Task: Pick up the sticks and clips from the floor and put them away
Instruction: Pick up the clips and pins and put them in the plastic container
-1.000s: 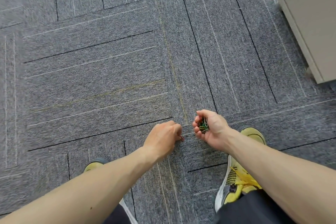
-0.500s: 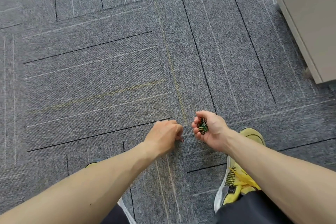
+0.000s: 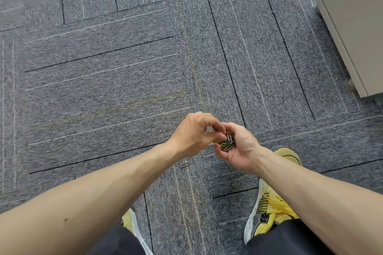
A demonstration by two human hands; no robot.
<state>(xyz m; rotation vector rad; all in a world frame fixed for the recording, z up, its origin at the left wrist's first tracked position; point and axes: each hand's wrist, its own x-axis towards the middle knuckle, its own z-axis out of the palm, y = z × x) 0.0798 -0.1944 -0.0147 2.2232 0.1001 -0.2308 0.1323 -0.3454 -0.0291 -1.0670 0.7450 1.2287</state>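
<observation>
In the cupped palm of the right hand [image 3: 238, 149] sits a small tangle of wire clips [image 3: 227, 142], green, red and white, with its fingers [image 3: 218, 150] curled up round them. The left hand [image 3: 192, 132] bends its fingertips onto the pile; whether they pinch one is unclear. Below that hand, a loose clip [image 3: 185, 165] lies on the carpet [image 3: 103, 89].

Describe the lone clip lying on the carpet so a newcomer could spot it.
On the carpet, find the two hands meeting mid-frame. Just below the wrist of the left hand lies one small clip. Unlike the colourful clips bunched in the right hand, it sits alone on the floor.
</observation>
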